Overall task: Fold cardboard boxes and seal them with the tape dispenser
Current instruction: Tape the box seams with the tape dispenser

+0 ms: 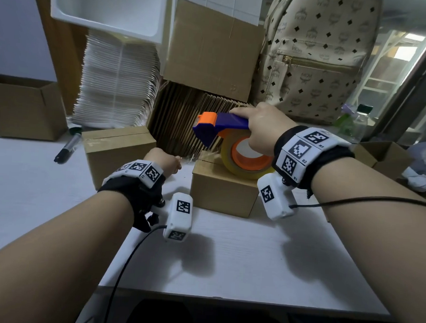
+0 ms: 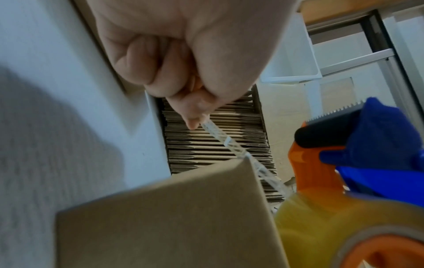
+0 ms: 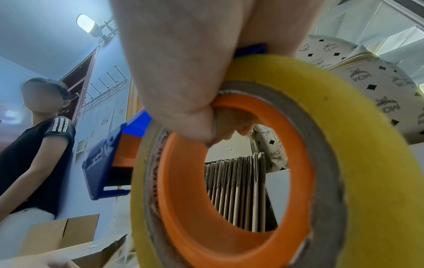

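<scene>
Centrally on the white table (image 1: 238, 261) sits a small brown cardboard box (image 1: 223, 195), flaps closed. Right hand (image 1: 263, 129) fingers curl around the blue-and-orange tape dispenser (image 1: 223, 127), its yellowish roll (image 1: 246, 163) resting on the box top. Left hand (image 1: 166, 162) fingers pinch the clear tape strip (image 2: 229, 143) drawn taut over the box edge.

A small closed cardboard box (image 1: 223, 194) sits on the white bench (image 1: 226, 261). A bigger taped cardboard box (image 1: 116, 151) sits to its left. A row of flat folded cardboard sheets (image 1: 182, 117) stands behind both. A black marker pen (image 1: 68, 147) lies far left, and a patterned cloth backpack (image 1: 316, 58) stands behind, to the right.
</scene>
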Available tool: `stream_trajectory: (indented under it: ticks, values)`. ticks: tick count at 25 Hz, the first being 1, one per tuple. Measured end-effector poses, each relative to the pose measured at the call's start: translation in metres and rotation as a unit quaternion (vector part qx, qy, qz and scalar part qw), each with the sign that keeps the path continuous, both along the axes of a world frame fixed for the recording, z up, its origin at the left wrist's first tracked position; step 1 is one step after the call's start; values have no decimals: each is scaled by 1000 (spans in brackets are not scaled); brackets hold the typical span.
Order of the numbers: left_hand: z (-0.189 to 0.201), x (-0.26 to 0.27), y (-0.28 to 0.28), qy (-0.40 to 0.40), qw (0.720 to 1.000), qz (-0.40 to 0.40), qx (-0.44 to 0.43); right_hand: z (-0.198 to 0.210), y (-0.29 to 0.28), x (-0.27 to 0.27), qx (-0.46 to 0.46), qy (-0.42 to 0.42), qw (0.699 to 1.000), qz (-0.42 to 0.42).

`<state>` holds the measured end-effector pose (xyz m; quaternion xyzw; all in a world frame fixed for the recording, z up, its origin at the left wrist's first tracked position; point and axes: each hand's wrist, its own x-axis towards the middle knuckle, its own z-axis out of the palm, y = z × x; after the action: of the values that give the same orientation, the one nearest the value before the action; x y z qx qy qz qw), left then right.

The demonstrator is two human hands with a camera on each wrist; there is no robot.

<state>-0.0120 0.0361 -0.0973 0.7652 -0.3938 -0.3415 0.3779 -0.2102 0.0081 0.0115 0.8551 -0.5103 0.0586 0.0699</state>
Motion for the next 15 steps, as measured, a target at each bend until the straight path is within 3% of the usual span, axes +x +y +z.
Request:
stream_trajectory:
  ticks: [6,11,15]
  values:
    - [-5,-9,3,-29,999,-22,-1,-1,-2,0,0,-1,1000,-4]
    - [-22,-20,-2,-130,991,-11,-12,-2,-3,2,4,-3,1000,-7]
    - [-23,-28,-4,-139,990,-24,-2,-3,-4,3,6,-4,1000,-10]
